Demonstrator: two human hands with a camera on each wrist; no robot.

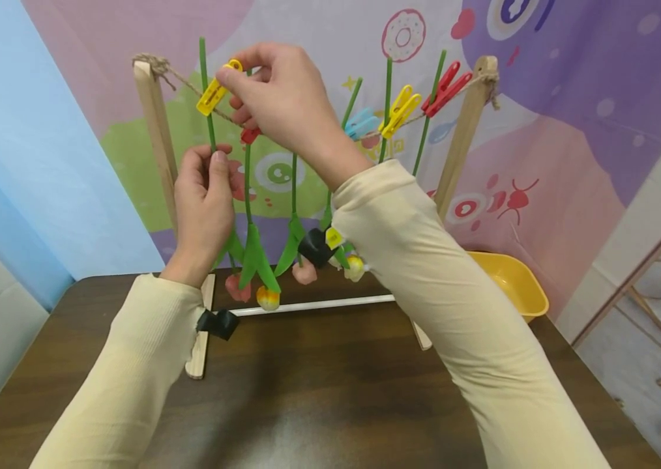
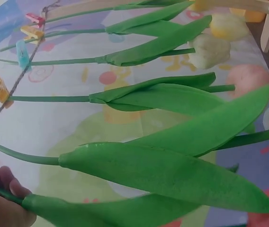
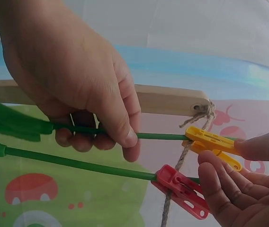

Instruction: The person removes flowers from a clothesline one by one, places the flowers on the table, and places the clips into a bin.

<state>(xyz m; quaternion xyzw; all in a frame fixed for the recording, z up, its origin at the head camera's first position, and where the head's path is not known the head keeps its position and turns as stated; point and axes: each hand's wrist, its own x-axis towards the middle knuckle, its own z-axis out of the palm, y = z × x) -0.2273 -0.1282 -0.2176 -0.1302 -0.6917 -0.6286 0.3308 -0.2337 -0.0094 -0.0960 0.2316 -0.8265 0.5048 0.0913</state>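
An artificial tulip's green stem [image 1: 210,133] is pinched in my left hand [image 1: 204,202] at the left end of a twine line [image 1: 186,83]. Above it, my right hand [image 1: 283,98] pinches the handles of a yellow clothespin [image 1: 213,98], whose other end sits across stem and twine in the right wrist view. Just beside it, a red clothespin [image 3: 182,191] clips a second stem to the twine. Several more tulips hang heads down, among them a yellow-orange bloom [image 1: 268,298] and a pink bloom [image 1: 304,271]. The leftmost tulip's green leaves [image 2: 101,210] cross the left wrist view's bottom.
Two wooden posts [image 1: 157,140] carry the twine, with a white bar [image 1: 313,305] low between them. Blue [image 1: 362,122], yellow [image 1: 399,112] and red clothespins [image 1: 446,91] grip stems farther right. A yellow basin [image 1: 527,290] stands on the brown table [image 1: 319,417] at right.
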